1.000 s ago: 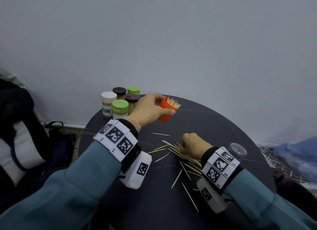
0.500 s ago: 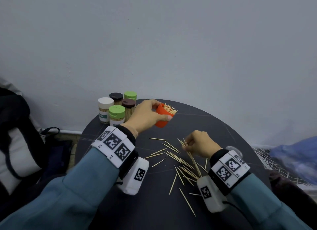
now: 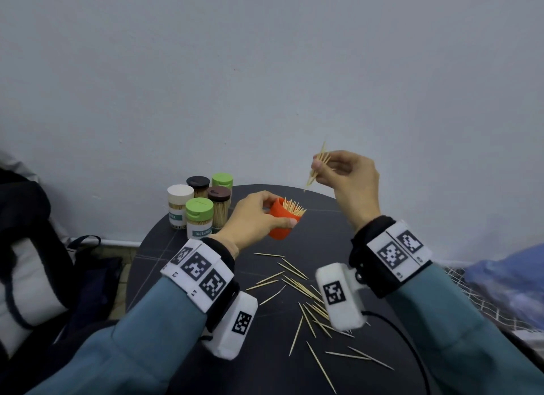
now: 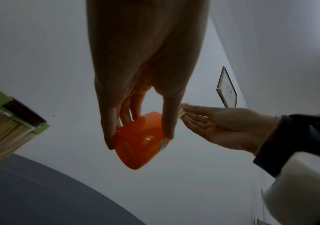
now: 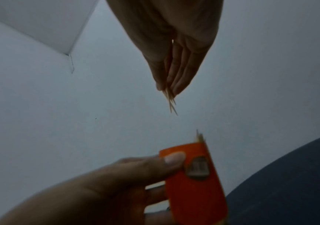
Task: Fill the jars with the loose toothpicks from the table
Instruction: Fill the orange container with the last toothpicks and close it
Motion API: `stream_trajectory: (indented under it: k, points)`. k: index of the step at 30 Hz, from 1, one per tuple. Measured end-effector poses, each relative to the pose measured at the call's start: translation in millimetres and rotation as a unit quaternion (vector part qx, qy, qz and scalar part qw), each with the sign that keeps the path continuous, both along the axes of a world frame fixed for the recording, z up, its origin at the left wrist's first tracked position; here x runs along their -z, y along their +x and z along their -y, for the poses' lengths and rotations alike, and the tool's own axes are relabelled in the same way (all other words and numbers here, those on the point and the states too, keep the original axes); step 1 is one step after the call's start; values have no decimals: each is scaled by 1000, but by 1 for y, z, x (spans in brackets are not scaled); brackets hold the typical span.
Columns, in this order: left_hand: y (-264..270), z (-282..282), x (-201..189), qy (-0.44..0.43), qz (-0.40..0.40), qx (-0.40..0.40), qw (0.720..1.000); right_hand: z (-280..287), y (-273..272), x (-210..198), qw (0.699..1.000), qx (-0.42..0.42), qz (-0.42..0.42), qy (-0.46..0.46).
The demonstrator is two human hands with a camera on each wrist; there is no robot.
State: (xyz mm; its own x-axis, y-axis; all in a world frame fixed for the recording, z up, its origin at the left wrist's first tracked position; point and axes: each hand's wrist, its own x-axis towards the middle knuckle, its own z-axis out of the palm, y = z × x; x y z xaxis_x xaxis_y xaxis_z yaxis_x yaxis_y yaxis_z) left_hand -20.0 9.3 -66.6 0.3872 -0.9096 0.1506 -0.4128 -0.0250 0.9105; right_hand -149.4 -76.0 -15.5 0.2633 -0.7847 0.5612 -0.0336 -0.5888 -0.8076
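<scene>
A: Dozens of loose toothpicks (image 3: 306, 303) are lying scattered on the near part of the round dark table (image 3: 332, 226), between the two blue sleeves, some crossing one another.

B: And just past them?

A: The left hand (image 3: 253, 220) is gripping the orange jar (image 3: 282, 222). Its thumb is pressing one side and its fingers are curling round the other, so the jar is sitting clamped between them. The left wrist view is showing the jar's base (image 4: 138, 146) hanging clear above the table. The jar is tilting, its open mouth facing up and to the right, with a packed bunch of toothpick tips (image 3: 293, 207) sticking out.

B: What is the right hand doing?

A: The right hand (image 3: 350, 179) is hanging higher and farther back, above and to the right of the jar's mouth. Its thumb and fingertips are pinching a small bundle of toothpicks (image 3: 318, 166), points slanting down toward the jar but well clear of it. In the right wrist view the bundle (image 5: 171, 102) is poking out below the closed fingertips, with the jar (image 5: 192, 179) underneath.

B: Anything beyond?

A: Five lidded jars (image 3: 200, 215) are standing close together at the table's far left edge, all showing toothpicks inside. Two are wearing green lids, two dark lids, one a white lid. A pale wall is rising behind them.
</scene>
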Motion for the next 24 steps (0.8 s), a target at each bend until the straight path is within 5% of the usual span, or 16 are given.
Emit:
stream_trajectory:
  k: [6,19,22,24]
  points:
    - [0,0,-1,-26,-16,-3,1000,-12,15,31,997,-4,-78,8]
    - [5,-3,-4,-21,-14,-16,1000,5,4,39,994,26,-97,38]
    - [9,-6,-6,-24,-12,-26,999,16,3,50,963,-8,-259,69]
    - [12,-9,-6,-25,-13,-31,999,17,4,57,901,-69,-423,66]
